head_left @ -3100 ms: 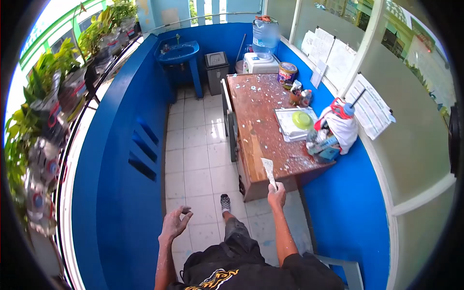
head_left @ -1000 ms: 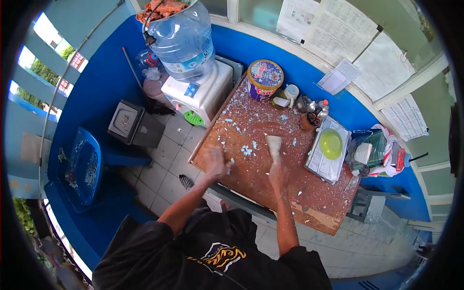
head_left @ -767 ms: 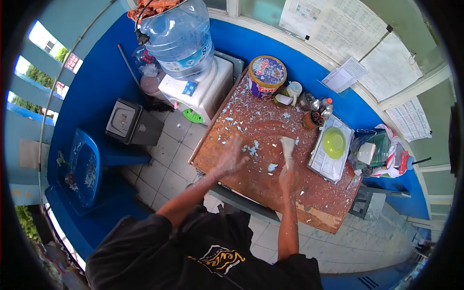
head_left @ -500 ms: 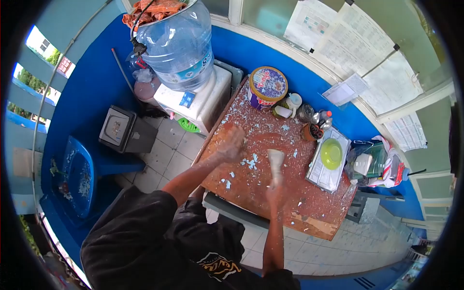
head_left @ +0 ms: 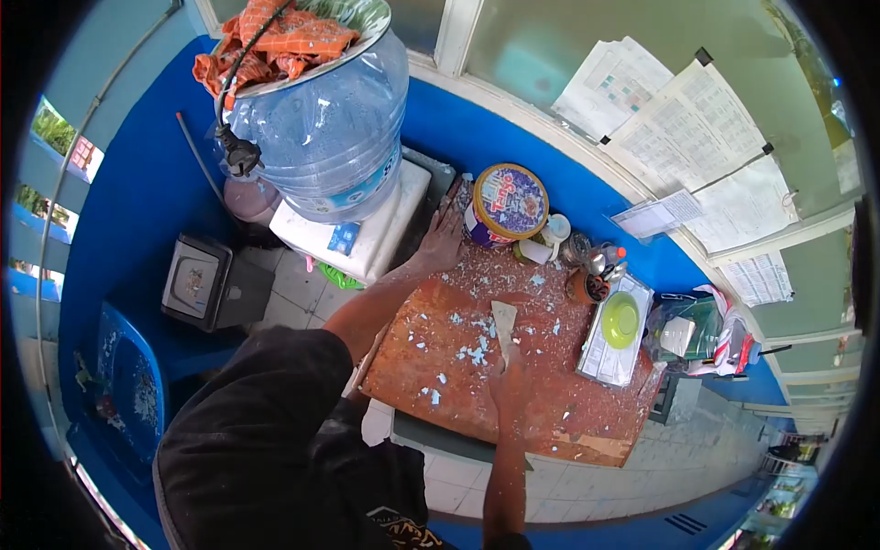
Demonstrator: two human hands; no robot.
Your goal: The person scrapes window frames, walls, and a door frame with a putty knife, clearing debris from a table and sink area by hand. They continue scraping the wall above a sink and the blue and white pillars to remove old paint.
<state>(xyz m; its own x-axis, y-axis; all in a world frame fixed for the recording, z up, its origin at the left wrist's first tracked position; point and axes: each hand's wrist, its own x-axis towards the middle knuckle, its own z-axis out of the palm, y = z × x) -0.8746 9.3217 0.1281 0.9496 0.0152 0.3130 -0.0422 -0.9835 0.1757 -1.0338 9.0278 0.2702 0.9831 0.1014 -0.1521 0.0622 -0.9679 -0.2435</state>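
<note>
My left hand [head_left: 442,246] lies with its fingers stretched out on the far left corner of the brown table [head_left: 431,344], just left of the purple tub [head_left: 506,203]. Closed round the handle of a putty knife [head_left: 503,325] is my right hand [head_left: 510,378], over the middle of the table. The knife's wide blade points away from me, near the tabletop. Pale blue paint flakes [head_left: 477,350] lie scattered left of the blade.
A water bottle [head_left: 321,128] stands on a white dispenser [head_left: 385,215] at the left. Along the wall are cups, a pot of utensils [head_left: 587,286], a green bowl [head_left: 621,321] on papers, and a plastic bag [head_left: 724,330]. A grey bin [head_left: 197,281] and blue chair [head_left: 128,376] are at left.
My left hand has moved away from me, to the table's far left corner. My right hand and the knife have shifted slightly left. The view has also shifted.
</note>
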